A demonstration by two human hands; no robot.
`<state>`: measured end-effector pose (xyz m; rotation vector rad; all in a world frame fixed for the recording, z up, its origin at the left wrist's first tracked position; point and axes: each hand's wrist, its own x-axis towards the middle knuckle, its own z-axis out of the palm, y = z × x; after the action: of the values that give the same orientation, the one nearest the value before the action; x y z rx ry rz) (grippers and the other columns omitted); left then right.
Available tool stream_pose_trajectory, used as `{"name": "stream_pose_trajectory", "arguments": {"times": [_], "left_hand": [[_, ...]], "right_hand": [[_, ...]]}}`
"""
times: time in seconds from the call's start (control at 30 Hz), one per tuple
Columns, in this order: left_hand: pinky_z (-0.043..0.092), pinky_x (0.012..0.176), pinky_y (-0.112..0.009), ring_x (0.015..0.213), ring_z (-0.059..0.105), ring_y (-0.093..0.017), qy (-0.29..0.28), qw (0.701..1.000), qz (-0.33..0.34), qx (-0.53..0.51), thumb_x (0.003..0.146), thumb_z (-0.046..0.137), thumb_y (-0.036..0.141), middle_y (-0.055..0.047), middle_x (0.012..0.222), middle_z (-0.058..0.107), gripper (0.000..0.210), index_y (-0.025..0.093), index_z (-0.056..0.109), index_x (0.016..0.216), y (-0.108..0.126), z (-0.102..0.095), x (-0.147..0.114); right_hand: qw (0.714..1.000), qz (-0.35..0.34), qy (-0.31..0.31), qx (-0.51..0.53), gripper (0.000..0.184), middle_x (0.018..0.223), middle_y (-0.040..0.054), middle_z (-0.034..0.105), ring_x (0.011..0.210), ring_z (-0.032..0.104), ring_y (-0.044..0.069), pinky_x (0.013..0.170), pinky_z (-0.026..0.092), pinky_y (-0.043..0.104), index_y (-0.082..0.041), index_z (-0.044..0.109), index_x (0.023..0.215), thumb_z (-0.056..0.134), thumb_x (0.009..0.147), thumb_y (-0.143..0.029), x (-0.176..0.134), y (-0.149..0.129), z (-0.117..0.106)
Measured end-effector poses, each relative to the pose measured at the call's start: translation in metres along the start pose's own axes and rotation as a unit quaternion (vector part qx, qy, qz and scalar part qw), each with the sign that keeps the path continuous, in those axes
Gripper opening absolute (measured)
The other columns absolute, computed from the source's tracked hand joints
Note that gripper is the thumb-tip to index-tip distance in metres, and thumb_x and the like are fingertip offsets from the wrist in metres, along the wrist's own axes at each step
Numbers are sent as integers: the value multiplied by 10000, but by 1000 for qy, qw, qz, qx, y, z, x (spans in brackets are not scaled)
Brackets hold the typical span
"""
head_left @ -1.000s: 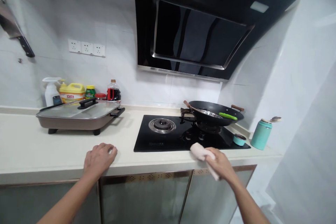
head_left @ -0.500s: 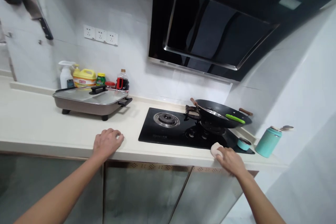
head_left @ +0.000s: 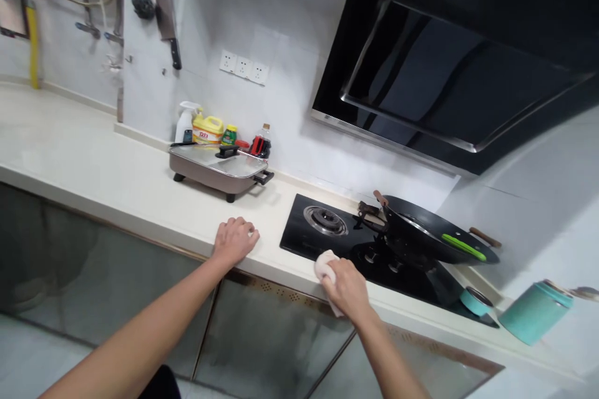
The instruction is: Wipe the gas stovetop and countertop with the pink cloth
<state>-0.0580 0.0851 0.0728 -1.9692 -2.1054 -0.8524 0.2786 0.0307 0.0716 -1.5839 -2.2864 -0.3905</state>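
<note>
My right hand (head_left: pixel 347 287) is closed on a pale cloth (head_left: pixel 326 265), pressed to the counter's front edge beside the black gas stove (head_left: pixel 309 240). Part of the cloth hangs down below the fingers. Palm down on the cream countertop (head_left: pixel 140 174), my left hand (head_left: pixel 234 240) rests left of the stove with fingers loosely bent and nothing visible in it. A black wok (head_left: pixel 421 234) with wooden handles sits on the right burner, a bright green handle (head_left: pixel 463 247) lying across its rim.
An electric pan (head_left: pixel 210 176) with a glass lid stands behind my left hand, in front of several bottles. To the right are a small turquoise cup (head_left: pixel 476 301) and a turquoise canister (head_left: pixel 536 312). A dark range hood (head_left: pixel 444 75) hangs above. A cleaver (head_left: pixel 167 22) hangs on the wall.
My view has turned left, so the kitchen appears shifted right. My right hand has slid left along the counter edge with the cloth, nearer my left hand, which stays on the counter.
</note>
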Motion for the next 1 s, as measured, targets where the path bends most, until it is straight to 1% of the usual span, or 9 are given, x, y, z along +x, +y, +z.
{"name": "stream_pose_trajectory", "arguments": {"times": [0.1,0.2,0.3,0.4,0.5,0.6,0.7,0.83,1.0], "left_hand": [[376,948,-416,1133,594,-288,3,1000,-5,-10,951,470,367,-113,1161,750,373,210,804,1002,1,0,-3],[386,955,-412,1140,600,-291,10,1000,-14,-22,947,477,368,-108,1185,748,362,214,802,989,1,-1,-4],[402,971,-420,1166,606,-307,11,998,-34,-54,959,446,413,-102,1199,751,404,232,804,1006,-1,-3,-1],[422,978,-410,1193,620,-306,-7,991,-73,-110,972,405,485,-83,1232,754,458,263,800,1038,-5,-6,6],[445,966,-387,1191,643,-288,-18,980,-106,-165,976,376,556,-58,1262,759,503,278,790,1044,-9,-10,13],[459,954,-376,1165,667,-276,-28,974,-126,-188,991,334,573,-52,1264,766,543,275,786,1033,-12,-14,17],[468,934,-374,1142,681,-279,-33,977,-129,-167,994,318,570,-58,1261,767,558,273,789,1039,-12,-16,18],[464,930,-384,1144,669,-297,-30,982,-129,-134,978,363,541,-84,1259,758,522,260,793,1067,-7,-16,14],[448,956,-391,1146,652,-291,-21,986,-123,-113,958,407,460,-77,1218,762,445,269,802,1030,-2,-16,8]], "right_hand": [[1000,-16,16,9,200,1032,92,674,984,582,250,880,411,335,-223,689,1042,555,942,-332,22,-42,7],[999,-31,25,26,191,1046,87,674,995,587,250,871,420,335,-229,691,1043,582,932,-338,39,-76,11],[997,-50,27,46,210,1064,87,677,1011,590,255,876,431,344,-235,698,1072,603,920,-345,55,-107,14],[996,-59,23,69,253,1096,85,690,1031,590,268,892,439,362,-244,695,1116,613,917,-376,70,-137,18],[994,-59,12,92,289,1146,81,699,1056,593,279,902,442,377,-253,690,1147,615,910,-401,80,-155,21],[990,-70,2,122,321,1160,78,708,1073,595,278,938,436,379,-247,686,1175,616,900,-397,82,-156,23],[984,-72,-12,163,358,1175,74,723,1066,605,263,975,425,369,-232,681,1214,613,893,-375,79,-144,22],[972,-23,-39,231,350,1162,68,743,1052,628,248,945,427,348,-223,700,1189,596,875,-335,68,-121,16],[943,29,-38,329,290,1055,31,755,963,647,232,877,428,333,-239,727,1053,585,808,-301,45,-83,5]]}}
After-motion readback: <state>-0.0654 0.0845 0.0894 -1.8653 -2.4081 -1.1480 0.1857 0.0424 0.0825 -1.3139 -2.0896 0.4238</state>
